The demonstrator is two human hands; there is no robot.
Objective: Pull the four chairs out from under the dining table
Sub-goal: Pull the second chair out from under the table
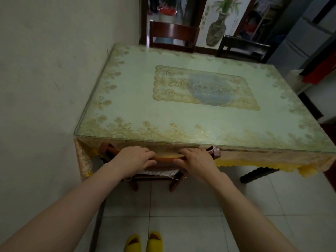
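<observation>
The dining table (138,110) has a glass top over a pale cloth with gold lace patterns. A reddish wooden chair (164,158) is tucked under its near edge, seat mostly hidden. My left hand (133,158) and my right hand (195,160) both grip the top rail of that chair's back, side by side. At the far edge stands a dark wooden chair (172,36), its back showing above the table. A second dark chair (241,48) stands at the far right corner.
A white wall (45,79) runs close along the table's left side. A dark table leg (258,174) shows under the yellow cloth fringe at right. Tiled floor lies below me, with my yellow slippers (143,241). Furniture and a grey cabinet (305,39) crowd the right.
</observation>
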